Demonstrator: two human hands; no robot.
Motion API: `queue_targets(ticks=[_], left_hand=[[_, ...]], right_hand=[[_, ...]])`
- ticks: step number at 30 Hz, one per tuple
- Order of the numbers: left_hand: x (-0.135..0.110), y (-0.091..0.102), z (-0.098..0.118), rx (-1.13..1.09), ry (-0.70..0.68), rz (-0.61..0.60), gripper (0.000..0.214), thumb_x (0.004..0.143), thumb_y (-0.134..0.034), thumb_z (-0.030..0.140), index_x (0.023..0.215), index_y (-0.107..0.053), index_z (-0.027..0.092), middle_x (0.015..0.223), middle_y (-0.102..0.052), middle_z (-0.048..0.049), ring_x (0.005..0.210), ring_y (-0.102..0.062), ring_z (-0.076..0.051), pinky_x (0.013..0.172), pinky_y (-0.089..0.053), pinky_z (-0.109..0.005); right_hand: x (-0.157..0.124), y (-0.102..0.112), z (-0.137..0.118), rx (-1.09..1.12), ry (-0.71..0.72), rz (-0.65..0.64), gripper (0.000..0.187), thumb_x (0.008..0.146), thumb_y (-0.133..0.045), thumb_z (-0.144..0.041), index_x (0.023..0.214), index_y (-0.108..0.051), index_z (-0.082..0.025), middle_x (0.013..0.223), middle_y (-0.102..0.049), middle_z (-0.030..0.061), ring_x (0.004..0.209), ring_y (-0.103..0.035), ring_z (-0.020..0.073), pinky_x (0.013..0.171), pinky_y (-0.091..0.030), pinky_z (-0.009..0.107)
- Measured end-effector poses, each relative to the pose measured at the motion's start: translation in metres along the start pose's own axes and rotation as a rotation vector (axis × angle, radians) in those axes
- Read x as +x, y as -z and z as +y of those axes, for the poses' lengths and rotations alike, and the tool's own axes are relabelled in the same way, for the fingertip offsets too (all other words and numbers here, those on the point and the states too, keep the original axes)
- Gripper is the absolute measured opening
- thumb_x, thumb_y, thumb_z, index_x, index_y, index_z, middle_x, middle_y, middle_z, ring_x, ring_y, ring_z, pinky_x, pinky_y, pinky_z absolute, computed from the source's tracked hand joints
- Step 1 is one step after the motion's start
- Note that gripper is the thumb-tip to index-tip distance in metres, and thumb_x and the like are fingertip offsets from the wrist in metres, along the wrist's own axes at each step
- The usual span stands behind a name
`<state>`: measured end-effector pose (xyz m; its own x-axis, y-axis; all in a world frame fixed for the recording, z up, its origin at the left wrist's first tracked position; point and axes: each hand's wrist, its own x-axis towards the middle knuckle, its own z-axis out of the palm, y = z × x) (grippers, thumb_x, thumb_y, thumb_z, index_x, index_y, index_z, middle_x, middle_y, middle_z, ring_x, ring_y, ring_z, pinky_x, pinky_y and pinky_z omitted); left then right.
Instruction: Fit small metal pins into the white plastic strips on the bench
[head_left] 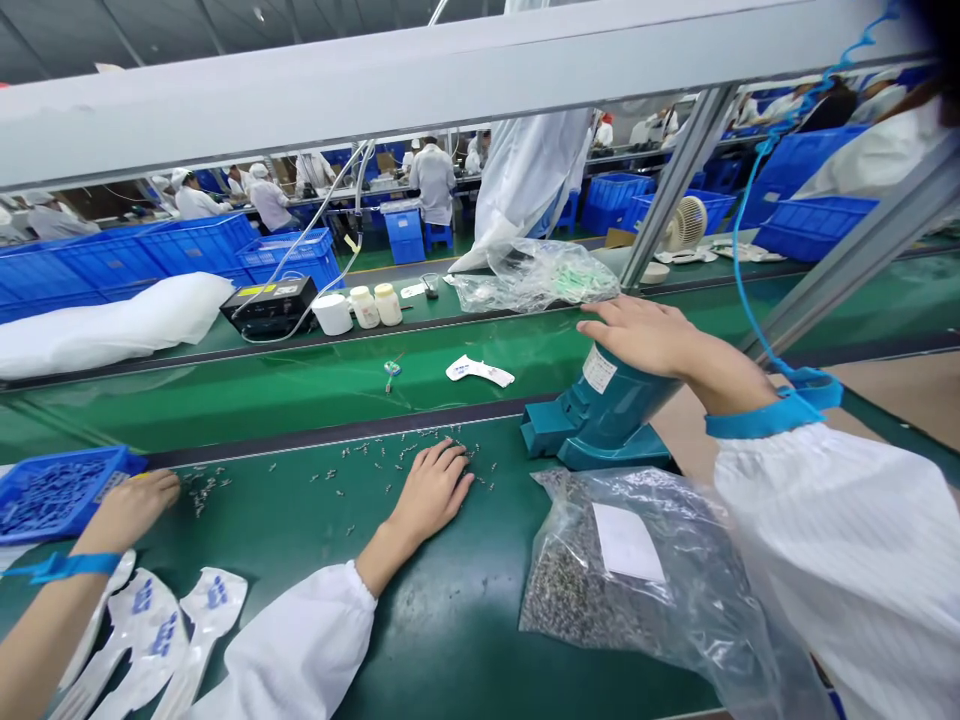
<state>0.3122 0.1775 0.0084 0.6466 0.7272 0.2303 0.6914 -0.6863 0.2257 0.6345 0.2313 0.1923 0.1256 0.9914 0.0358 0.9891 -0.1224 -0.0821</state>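
Observation:
My left hand (429, 488) lies palm down on the green work surface, fingers stretched out and a little apart. Small metal screws (382, 455) are scattered around its fingertips. A teal plastic housing (611, 405) with a white label stands to the right, and my right hand (649, 338) rests over its top with fingers extended. A blue strap (772, 408) circles my right wrist. In front of the housing lies a clear plastic bag (574, 590) full of small metal parts, with a white paper on it.
A co-worker's hand (139, 505) is at the left, beside a blue bin (124, 460) of small blue parts. White printed pieces (161, 640) lie below it. Across the green belt (322, 372) stand white jars (365, 306) and a black box (271, 308). A metal post (679, 185) rises at right.

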Motion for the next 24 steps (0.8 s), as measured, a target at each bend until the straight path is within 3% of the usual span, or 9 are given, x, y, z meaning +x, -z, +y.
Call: queue_targets(ticks=[7,12,19,24], left_hand=[[-0.002,0.000,-0.015,-0.008,0.044,0.019,0.038,0.104,-0.036,0.037,0.135,-0.054,0.024,0.139,-0.059,-0.0079,0.137,-0.044,-0.028,0.109,-0.039,-0.048],[-0.007,0.001,-0.033,0.032,0.085,-0.011,0.047,0.104,-0.033,0.040,0.147,-0.040,0.023,0.151,-0.047,-0.0095,0.142,-0.039,-0.027,0.113,-0.037,-0.046],[-0.008,0.008,-0.047,0.083,0.125,-0.023,0.042,0.104,-0.032,0.042,0.131,-0.057,0.021,0.143,-0.055,-0.0096,0.140,-0.041,-0.027,0.112,-0.037,-0.047],[-0.007,0.002,-0.053,0.077,0.083,-0.065,0.048,0.104,-0.031,0.048,0.145,-0.045,0.026,0.154,-0.044,-0.0050,0.146,-0.033,-0.024,0.118,-0.030,-0.044]], right_hand=[[0.003,-0.003,0.003,0.032,0.003,-0.003,0.064,0.094,-0.027,-0.059,0.143,-0.049,-0.025,0.150,-0.047,0.0110,0.140,-0.038,0.0381,0.113,-0.032,0.058],[0.007,-0.011,0.012,0.025,0.028,0.031,0.065,0.093,-0.024,-0.063,0.143,-0.049,-0.028,0.149,-0.048,0.0090,0.139,-0.040,0.0377,0.112,-0.033,0.060],[0.007,-0.010,0.012,0.008,0.037,-0.001,0.070,0.094,-0.020,-0.065,0.146,-0.046,-0.026,0.151,-0.046,0.0119,0.139,-0.039,0.0375,0.111,-0.034,0.058],[0.003,-0.006,0.007,0.003,0.030,-0.019,0.069,0.097,-0.018,-0.061,0.148,-0.044,-0.022,0.153,-0.041,0.0155,0.140,-0.036,0.0370,0.112,-0.031,0.057]])
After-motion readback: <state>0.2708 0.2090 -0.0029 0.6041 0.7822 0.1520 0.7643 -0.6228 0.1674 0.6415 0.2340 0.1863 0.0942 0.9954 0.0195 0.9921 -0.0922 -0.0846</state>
